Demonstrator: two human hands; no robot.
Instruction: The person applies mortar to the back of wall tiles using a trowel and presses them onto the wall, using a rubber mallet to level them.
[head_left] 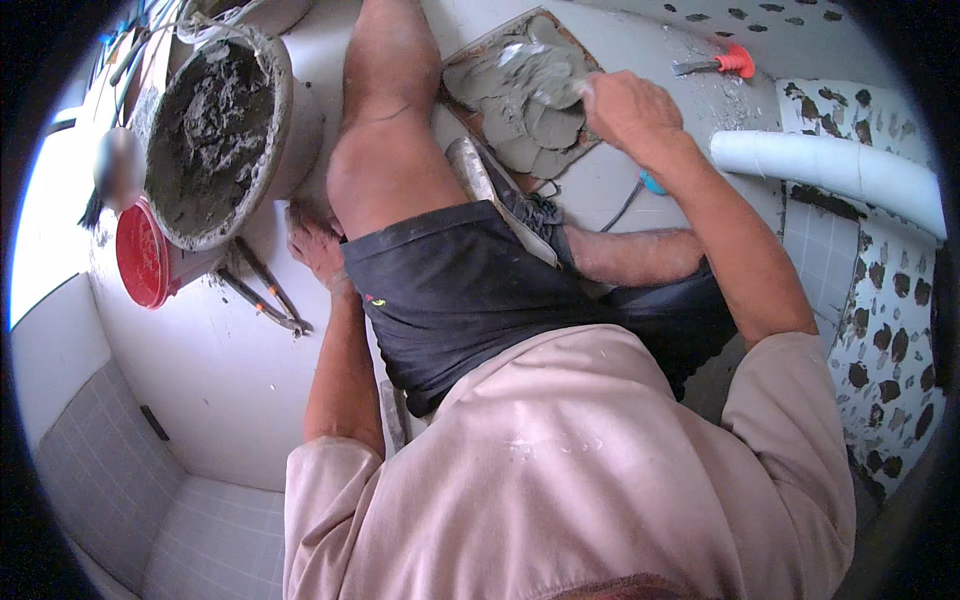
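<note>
At the upper right my right hand [632,115] is closed round the handle of a trowel, which the fingers mostly hide. The trowel's blade [556,88] is smeared with wet grey mortar and lies over a square tile [452,85] spread with the same mortar [515,130]. My left hand [316,243] is planted on the pale floor beside my left knee, holding nothing, fingers partly apart. Just left of it stands a large bucket [290,130] with dark grey mortar [215,130] inside.
A red bucket [142,255] lies tipped below the large one, near orange-and-black pliers [268,290]. Further right are a red-guarded chisel [735,62], a blue tool part [652,182] with a cord, and a white wrapped pipe [820,165]. Mortar-dabbed wall panels [895,330] bound the right side.
</note>
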